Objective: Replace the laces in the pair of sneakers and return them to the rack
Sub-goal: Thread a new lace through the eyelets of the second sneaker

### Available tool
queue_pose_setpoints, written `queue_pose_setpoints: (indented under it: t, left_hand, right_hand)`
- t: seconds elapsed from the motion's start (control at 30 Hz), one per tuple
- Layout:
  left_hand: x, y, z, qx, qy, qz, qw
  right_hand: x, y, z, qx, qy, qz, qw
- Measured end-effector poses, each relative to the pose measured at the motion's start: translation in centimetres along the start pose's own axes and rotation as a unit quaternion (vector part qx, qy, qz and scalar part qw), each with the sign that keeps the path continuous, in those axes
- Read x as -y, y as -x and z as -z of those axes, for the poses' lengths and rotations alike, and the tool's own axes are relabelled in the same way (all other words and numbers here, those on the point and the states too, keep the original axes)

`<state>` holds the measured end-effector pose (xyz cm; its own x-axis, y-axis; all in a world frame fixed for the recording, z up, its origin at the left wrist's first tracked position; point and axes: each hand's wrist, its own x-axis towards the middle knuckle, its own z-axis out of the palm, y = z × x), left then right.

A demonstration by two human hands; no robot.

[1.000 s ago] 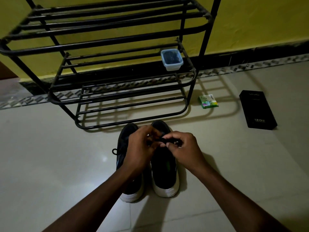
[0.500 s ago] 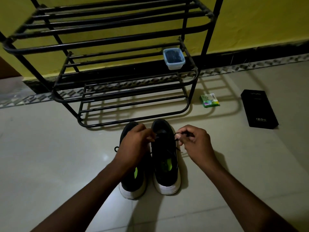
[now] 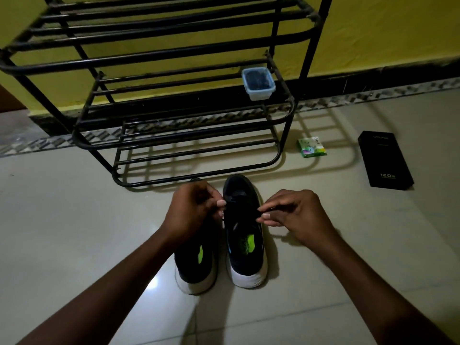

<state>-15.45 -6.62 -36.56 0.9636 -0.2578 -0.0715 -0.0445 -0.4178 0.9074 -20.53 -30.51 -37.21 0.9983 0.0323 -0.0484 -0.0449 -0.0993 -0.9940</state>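
Two black sneakers with white soles and green insole marks stand side by side on the floor, toes toward the rack. My left hand (image 3: 194, 210) covers the front of the left sneaker (image 3: 195, 267) and pinches one end of a black lace. My right hand (image 3: 291, 215) pinches the other end beside the right sneaker (image 3: 245, 247). The black lace (image 3: 242, 207) stretches across the right sneaker's eyelets between both hands. The black metal shoe rack (image 3: 159, 120) stands just beyond the sneakers, against the yellow wall.
A small clear plastic container (image 3: 258, 83) with dark contents sits on the rack's middle shelf at the right. A small green packet (image 3: 312, 146) and a long black box (image 3: 384, 159) lie on the tiled floor to the right of the rack.
My hands have drawn apart from over the right sneaker, left hand to the left and right hand to the right, pulling the lace taut. The sneakers' heels and insoles have come into view.
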Motion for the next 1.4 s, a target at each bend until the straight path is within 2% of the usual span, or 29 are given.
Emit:
queue_pose_setpoints:
  t: [0.07,0.1,0.2,0.4,0.6,0.7,0.8,0.9,1.0,1.13,1.3,1.4]
  left_hand:
    - [-0.8,-0.3,-0.7,-0.003,0.145,0.072,0.987]
    - [-1.3,-0.5,-1.2,0.0,0.168,0.088,0.982]
    - [-2.1,-1.3,-2.3,0.013,0.168,0.093,0.981]
    - [-2.6,-1.8,-3.1,0.067,0.157,0.083,0.982]
    - [-1.9,-1.0,-3.0,0.128,0.194,0.089,0.969]
    - [-1.2,-1.1,-3.2,0.134,0.196,0.093,0.967]
    - [-1.0,-1.2,-3.4,0.128,0.183,0.085,0.971]
    - [-0.8,-1.0,-3.5,0.09,0.163,0.056,0.981]
    - [-0.7,-0.7,-3.6,0.033,0.085,0.009,0.996]
    - [-0.3,-0.5,-3.4,0.005,0.026,-0.012,1.0]
    - [-0.3,0.0,-3.5,-0.006,-0.015,-0.042,0.999]
    - [-0.6,0.2,-3.8,-0.02,0.016,-0.031,0.999]
  right_hand:
    - [0.8,0.1,-0.8,0.023,0.085,0.083,0.993]
    - [1.2,0.0,-1.3,0.037,0.139,0.134,0.98]
    - [1.5,-0.7,-2.5,0.055,0.225,0.248,0.941]
    - [1.8,-1.8,-4.1,-0.022,0.375,0.338,0.863]
    - [0.6,-1.6,-3.6,-0.119,0.362,0.273,0.883]
    - [-0.1,-1.6,-3.4,-0.13,0.345,0.246,0.896]
    - [-0.6,-1.7,-3.2,-0.123,0.296,0.193,0.927]
    - [-1.1,-2.1,-2.9,-0.093,0.259,0.141,0.951]
    - [-1.4,-2.3,-2.6,-0.061,0.236,0.116,0.963]
    - [-1.4,-2.3,-2.3,-0.052,0.182,0.089,0.978]
    - [-1.3,-2.5,-2.3,-0.067,0.2,0.075,0.975]
    - [-1.6,-2.8,-2.1,-0.073,0.231,0.092,0.966]
